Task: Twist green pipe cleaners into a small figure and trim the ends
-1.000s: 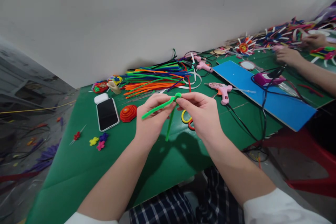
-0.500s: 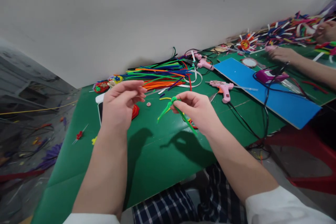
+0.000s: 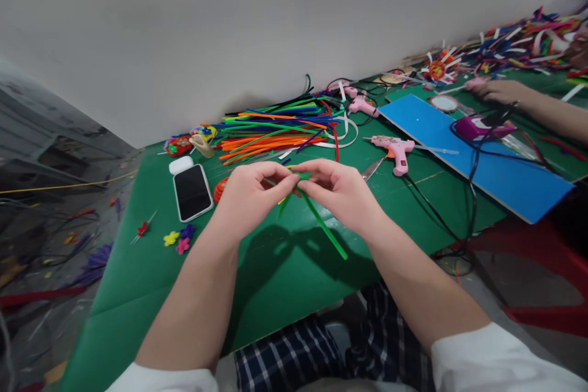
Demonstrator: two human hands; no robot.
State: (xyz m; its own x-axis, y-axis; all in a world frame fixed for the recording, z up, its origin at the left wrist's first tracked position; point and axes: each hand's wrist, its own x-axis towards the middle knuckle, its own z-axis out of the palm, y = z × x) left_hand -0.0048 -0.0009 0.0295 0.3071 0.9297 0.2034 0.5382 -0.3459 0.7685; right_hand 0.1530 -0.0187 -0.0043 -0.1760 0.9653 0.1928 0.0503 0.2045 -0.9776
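My left hand (image 3: 250, 196) and my right hand (image 3: 340, 191) meet above the green table (image 3: 151, 282), fingertips pinched together on a green pipe cleaner (image 3: 321, 226). Its long end slants down to the right below my right hand, and a short end pokes out under the fingertips. Just behind my hands lies a pile of coloured pipe cleaners (image 3: 280, 128). A red coiled disc (image 3: 220, 188) is partly hidden behind my left hand.
A phone (image 3: 192, 191) and a white case (image 3: 180, 165) lie at left, small flowers (image 3: 177, 239) nearer me. A pink glue gun (image 3: 395, 150), scissors (image 3: 373, 168), a blue board (image 3: 473, 159) and black cables (image 3: 459, 208) sit at right. Another person's hand (image 3: 498, 90) rests at far right.
My left hand, which had let go and lifted away to the left half a second ago, has come back and pinches the green pipe cleaner again beside my right hand.
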